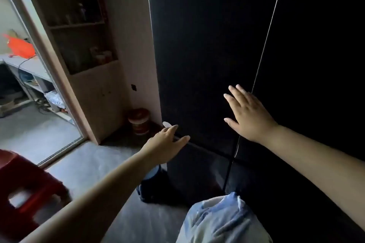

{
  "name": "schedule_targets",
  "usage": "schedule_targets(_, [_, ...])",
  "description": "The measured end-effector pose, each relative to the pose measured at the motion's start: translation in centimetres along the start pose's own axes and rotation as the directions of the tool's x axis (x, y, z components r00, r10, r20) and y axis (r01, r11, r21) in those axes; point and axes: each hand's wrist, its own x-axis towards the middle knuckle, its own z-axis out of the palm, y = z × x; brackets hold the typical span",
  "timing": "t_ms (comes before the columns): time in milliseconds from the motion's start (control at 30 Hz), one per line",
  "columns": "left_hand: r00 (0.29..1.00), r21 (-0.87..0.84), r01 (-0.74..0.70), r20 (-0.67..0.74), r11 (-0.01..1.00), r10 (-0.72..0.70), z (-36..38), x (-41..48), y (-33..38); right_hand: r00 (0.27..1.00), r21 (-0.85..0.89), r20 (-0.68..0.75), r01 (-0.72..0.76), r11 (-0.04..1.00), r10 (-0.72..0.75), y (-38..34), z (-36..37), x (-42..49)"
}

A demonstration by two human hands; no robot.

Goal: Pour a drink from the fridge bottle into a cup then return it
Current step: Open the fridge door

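Note:
A tall black fridge (pixel 197 65) fills the middle and right of the head view, its two upper doors shut and meeting at a thin vertical seam. My right hand (pixel 248 114) lies flat and open on the left door, its fingertips close to the seam. My left hand (pixel 167 142) is lower, fingers spread, at the lower left corner of that door where it meets the bottom section. Neither hand holds anything. No bottle and no cup are in sight.
A red plastic stool (pixel 25 189) stands at my lower left. A wooden shelf unit (pixel 83 45) with jars stands left of the fridge, a red-lidded container (pixel 139 121) on the floor between them. A doorway (pixel 29 94) opens at far left. My knee (pixel 223 221) is below.

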Motion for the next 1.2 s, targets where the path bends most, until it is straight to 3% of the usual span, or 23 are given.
schedule_targets(333, [0.956,-0.275,0.115,0.293,0.954,-0.030,6.6,14.6,-5.4,0.999,-0.217,-0.033,-0.012,0.976,0.005,1.5,9.9,6.6])
schedule_targets(500, [0.894,-0.503,0.290,0.445,0.814,-0.044,11.1,17.5,-5.7,0.998,-0.315,0.009,-0.053,0.948,0.059,2.1,12.4,5.7])
schedule_targets(600, [0.818,-0.621,0.489,0.571,0.612,-0.074,13.4,18.1,-5.4,0.997,-0.392,0.056,-0.029,0.919,0.055,3.0,12.8,5.0])
schedule_targets(733, [0.715,-0.694,0.694,0.695,0.190,-0.074,15.9,18.6,-4.4,0.996,-0.451,0.091,0.028,0.892,0.015,4.1,13.0,4.4])
schedule_targets(833, [0.674,-0.674,0.724,0.737,-0.147,-0.054,17.2,19.0,-3.6,0.996,-0.461,0.080,0.069,0.885,-0.036,4.9,13.4,4.2])
schedule_targets(900, [0.671,-0.651,0.698,0.740,-0.298,-0.047,17.9,19.3,-2.9,0.996,-0.461,0.061,0.080,0.884,-0.059,5.3,13.7,4.0])
schedule_targets(1200, [0.678,-0.615,0.597,0.730,-0.516,-0.086,19.8,21.2,-1.9,0.996,-0.446,0.001,0.079,0.892,-0.088,5.8,14.7,3.9])
